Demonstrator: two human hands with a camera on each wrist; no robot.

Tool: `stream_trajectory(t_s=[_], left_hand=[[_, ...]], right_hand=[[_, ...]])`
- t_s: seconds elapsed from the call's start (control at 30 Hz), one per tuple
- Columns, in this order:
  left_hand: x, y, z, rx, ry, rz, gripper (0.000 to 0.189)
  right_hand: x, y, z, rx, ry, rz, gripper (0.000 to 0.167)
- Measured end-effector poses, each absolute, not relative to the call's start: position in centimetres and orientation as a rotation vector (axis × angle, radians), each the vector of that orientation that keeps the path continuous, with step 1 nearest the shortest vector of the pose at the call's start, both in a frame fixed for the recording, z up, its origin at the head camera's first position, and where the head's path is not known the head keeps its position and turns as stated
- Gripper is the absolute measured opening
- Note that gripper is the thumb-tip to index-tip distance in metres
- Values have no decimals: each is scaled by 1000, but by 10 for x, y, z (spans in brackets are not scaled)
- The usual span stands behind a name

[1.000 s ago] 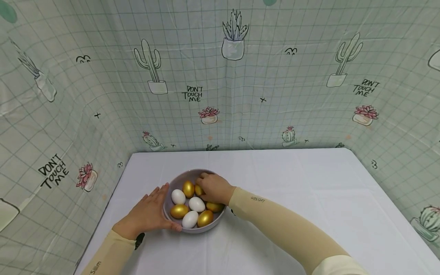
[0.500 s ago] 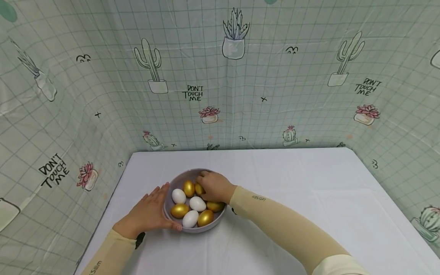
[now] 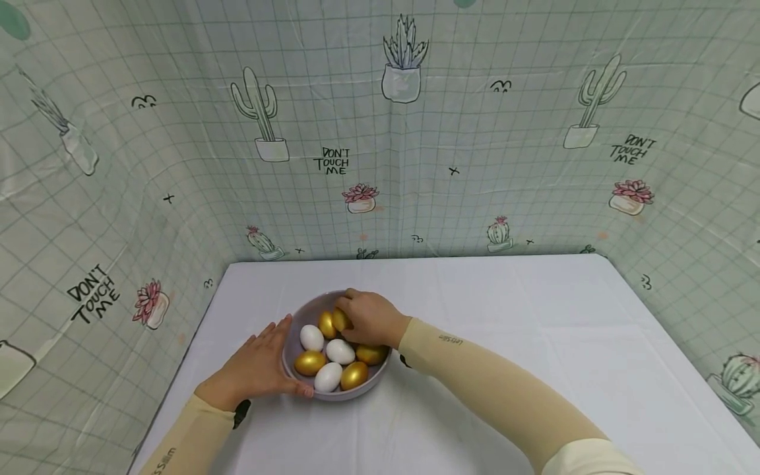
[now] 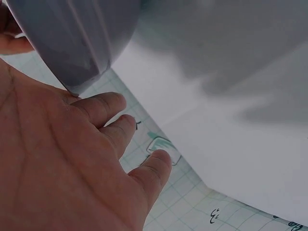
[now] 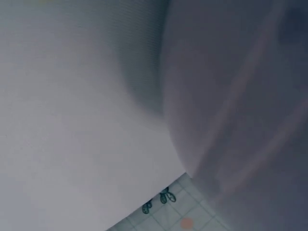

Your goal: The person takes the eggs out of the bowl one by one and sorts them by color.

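A round mauve bowl (image 3: 350, 396) holds several golden and white eggs. My left hand (image 3: 258, 367) rests against the left side of its rim, fingers spread and straight, thumb along the near edge. In the left wrist view the palm (image 4: 62, 159) lies beside the outer wall of the bowl (image 4: 82, 38). My right hand (image 3: 373, 318) reaches in from the right, its fingers curled round a golden egg (image 3: 341, 320) at the far side. Next to that egg lies another golden egg (image 3: 326, 325), with a white egg (image 3: 340, 351) nearer. The right wrist view shows only the bowl's outer wall (image 5: 240, 96), not the fingers.
The bowl stands on the left part of a table with a white cloth (image 3: 505, 343). A gridded curtain (image 3: 451, 132) printed with cacti hangs behind the table and along both sides. A dark band (image 3: 241, 413) sits at the left wrist.
My right hand has moved slightly up and left with the golden egg, against the neighbouring golden egg. The white egg at the left has shifted a little. The left hand stays in place.
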State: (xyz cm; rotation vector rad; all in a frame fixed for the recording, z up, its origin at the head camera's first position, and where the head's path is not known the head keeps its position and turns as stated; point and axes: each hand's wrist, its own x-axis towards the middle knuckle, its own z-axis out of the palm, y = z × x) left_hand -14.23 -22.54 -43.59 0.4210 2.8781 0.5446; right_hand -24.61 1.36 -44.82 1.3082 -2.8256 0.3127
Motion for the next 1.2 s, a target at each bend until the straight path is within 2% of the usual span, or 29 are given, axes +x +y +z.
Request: stream_trajectory(t_s=[0.3, 0.63, 0.83, 1.2], left_hand=[[-142, -226, -436, 417, 2882, 549, 145], [-141, -226, -436, 422, 2891, 566, 145], [-140, -225, -434, 420, 2884, 567, 145], [-139, -225, -434, 426, 2876, 586, 145]], right_hand=[[-251, 27, -421, 1248, -2765, 493, 50], [-269, 77, -406, 1075, -2627, 725, 53], [-281, 110, -418, 910, -2695, 767, 57], [-293, 147, -465, 752, -2857, 810, 53]])
